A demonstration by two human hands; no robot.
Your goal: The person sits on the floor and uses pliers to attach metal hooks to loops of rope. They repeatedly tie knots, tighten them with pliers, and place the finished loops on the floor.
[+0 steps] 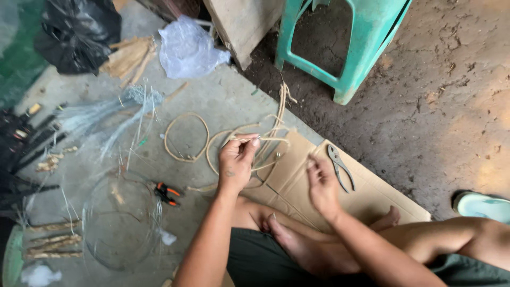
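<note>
My left hand (236, 159) pinches a thin tan rattan strip (249, 139) between thumb and fingertips, held above the concrete floor. The strip runs into a loose tangle of rattan loops (265, 143) lying on the floor and on the cardboard sheet (372, 196). My right hand (321, 183) hovers over the cardboard with fingers curled loosely, holding nothing that I can see. Grey metal pliers (339, 166) lie on the cardboard just right of my right hand. I sit cross-legged with my bare feet under my arms.
A separate rattan ring (186, 137) lies left of the tangle. Orange-handled cutters (167, 193) rest beside a clear wire coil (122, 220). A teal plastic stool (345, 42) stands behind, with a black bag (79, 32), a clear bag (188, 48) and bamboo sticks (53, 247).
</note>
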